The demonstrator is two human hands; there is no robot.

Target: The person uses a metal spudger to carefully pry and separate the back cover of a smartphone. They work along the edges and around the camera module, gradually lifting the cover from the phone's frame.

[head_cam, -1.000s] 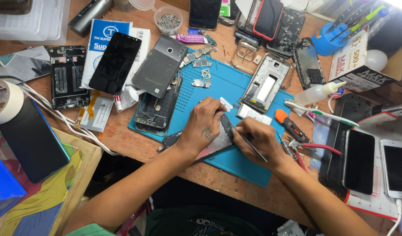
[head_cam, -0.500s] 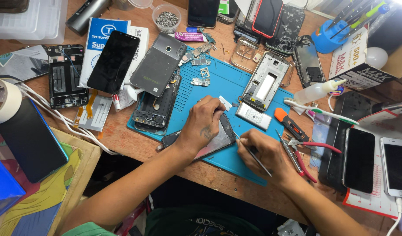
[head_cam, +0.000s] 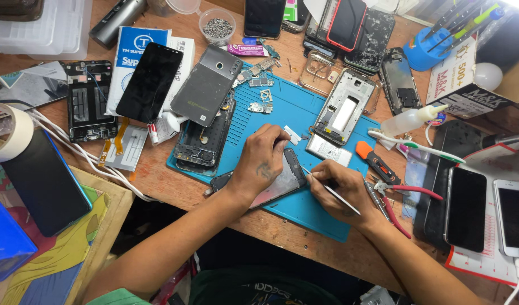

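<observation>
An opened phone point(head_cam: 282, 181) lies face down on the blue work mat point(head_cam: 304, 209) near the table's front edge. My left hand point(head_cam: 263, 160) presses on it from above, fingers spread across its back. My right hand point(head_cam: 338, 189) grips a thin metal tool point(head_cam: 334, 193) like a pen, its tip touching the phone's right edge. Most of the phone is hidden under my left hand.
Around the mat lie a dismantled phone body point(head_cam: 202, 144), a grey back cover point(head_cam: 207, 86), a silver frame point(head_cam: 346, 108), an orange-handled tool point(head_cam: 374, 162), red-handled pliers point(head_cam: 400, 197), a squeeze bottle point(head_cam: 412, 120), a screw cup point(head_cam: 217, 25), tape roll point(head_cam: 11, 135) and several phones.
My right hand has shifted slightly left, bringing the tool tip closer against the phone's edge. My left hand stays pressed on the phone.
</observation>
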